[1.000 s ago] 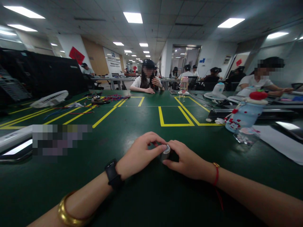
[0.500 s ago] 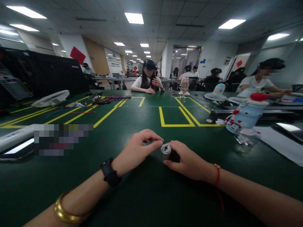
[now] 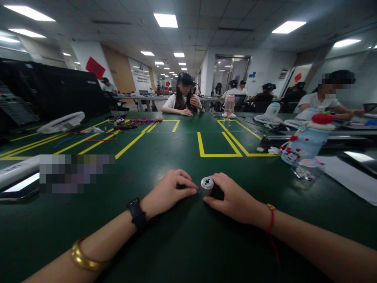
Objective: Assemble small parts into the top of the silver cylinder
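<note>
A small silver metal cylinder (image 3: 207, 186) stands upright on the green table (image 3: 165, 243), with dark holes in its top face. My right hand (image 3: 231, 196) grips it from the right, thumb at the near side and fingers behind. Just left of the cylinder is my left hand (image 3: 169, 192), apart from it, holding nothing, with a gap between its thumb and fingers.
A blue bottle (image 3: 306, 143) and white paper (image 3: 350, 179) lie to the right. At the left are a white fan (image 3: 63, 122) and a tablet (image 3: 22, 184). Coloured wires (image 3: 144, 122) lie farther back. A person (image 3: 184, 96) sits across the table.
My left hand has moved slightly left and down, away from the cylinder's top. My right hand still grips the cylinder in about the same place.
</note>
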### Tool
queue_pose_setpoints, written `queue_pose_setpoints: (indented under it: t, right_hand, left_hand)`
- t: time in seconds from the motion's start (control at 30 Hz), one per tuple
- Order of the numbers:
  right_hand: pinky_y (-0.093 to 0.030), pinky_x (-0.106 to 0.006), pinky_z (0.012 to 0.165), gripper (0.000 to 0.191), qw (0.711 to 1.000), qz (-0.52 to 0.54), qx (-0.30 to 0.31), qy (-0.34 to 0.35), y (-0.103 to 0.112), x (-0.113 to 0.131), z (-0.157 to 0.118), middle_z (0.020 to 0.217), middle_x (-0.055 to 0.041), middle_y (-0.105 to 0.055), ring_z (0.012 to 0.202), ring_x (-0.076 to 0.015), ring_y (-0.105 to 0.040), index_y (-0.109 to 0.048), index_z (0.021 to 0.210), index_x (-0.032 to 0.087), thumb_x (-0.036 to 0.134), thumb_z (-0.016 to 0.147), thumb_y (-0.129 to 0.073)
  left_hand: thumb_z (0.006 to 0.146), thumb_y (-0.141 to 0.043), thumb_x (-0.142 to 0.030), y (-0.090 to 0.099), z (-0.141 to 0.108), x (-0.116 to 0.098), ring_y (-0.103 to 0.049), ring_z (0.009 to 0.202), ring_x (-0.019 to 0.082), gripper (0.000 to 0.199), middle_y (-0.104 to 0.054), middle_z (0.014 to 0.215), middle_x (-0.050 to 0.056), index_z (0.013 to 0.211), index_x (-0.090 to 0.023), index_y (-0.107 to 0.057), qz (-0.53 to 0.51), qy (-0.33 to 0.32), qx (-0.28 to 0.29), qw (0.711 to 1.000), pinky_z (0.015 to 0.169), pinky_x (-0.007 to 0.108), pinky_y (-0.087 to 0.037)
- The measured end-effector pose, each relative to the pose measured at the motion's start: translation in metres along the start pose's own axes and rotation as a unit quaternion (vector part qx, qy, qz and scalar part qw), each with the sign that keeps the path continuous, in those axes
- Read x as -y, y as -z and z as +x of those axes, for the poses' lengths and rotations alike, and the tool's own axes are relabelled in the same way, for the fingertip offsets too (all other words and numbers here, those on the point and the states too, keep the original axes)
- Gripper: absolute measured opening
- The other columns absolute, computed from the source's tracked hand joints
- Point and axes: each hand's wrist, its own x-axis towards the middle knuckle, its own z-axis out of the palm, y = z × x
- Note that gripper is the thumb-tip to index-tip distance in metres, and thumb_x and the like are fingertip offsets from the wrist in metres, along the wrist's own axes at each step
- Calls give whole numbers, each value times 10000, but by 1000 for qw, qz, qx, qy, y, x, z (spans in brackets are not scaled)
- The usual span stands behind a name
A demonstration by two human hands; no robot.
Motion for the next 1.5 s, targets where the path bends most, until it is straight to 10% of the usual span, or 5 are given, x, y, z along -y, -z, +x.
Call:
queue_pose_setpoints:
  t: [0.43,0.63,0.87,1.1,1.5]
  right_hand:
    - [-408,-354,789,277,1000,-9,10,-11,1,0,1,975,-42,-585,876,-209,-494,-548,1030,194,282,792,-660]
    - [-407,-370,819,325,1000,-3,18,-22,2,-1,0,1027,-53,-585,910,-215,-497,-540,1090,201,321,808,-649]
    - [-409,-380,826,320,1000,6,18,-22,1,-3,1,1027,-53,-585,916,-217,-500,-543,1083,203,323,807,-651]
    - [-417,-360,776,270,1000,7,-4,-28,0,-3,0,981,-53,-584,879,-209,-506,-549,1026,192,263,789,-658]
    - [-404,-348,765,246,1000,8,-10,-17,-2,-5,0,950,-41,-574,863,-201,-494,-538,996,190,229,782,-652]
  left_hand:
    - [825,-616,-353,10,2,6,-582,967,204,220,-656,1035,29,998,-252,-708,-44,14,40,998,866,323,-421]
    - [835,-558,-453,17,4,24,-619,830,211,332,-699,914,47,989,-189,-688,-162,152,-52,974,732,314,-446]
    - [801,-618,-403,20,5,39,-600,879,177,299,-681,981,61,977,-170,-682,-295,162,-113,935,791,286,-439]
    - [767,-657,-397,16,2,22,-598,841,202,289,-667,925,46,973,-197,-687,-137,98,18,986,751,314,-450]
    - [800,-649,-343,5,4,2,-577,919,190,129,-623,960,19,843,-250,-728,12,-13,4,1000,838,322,-428]
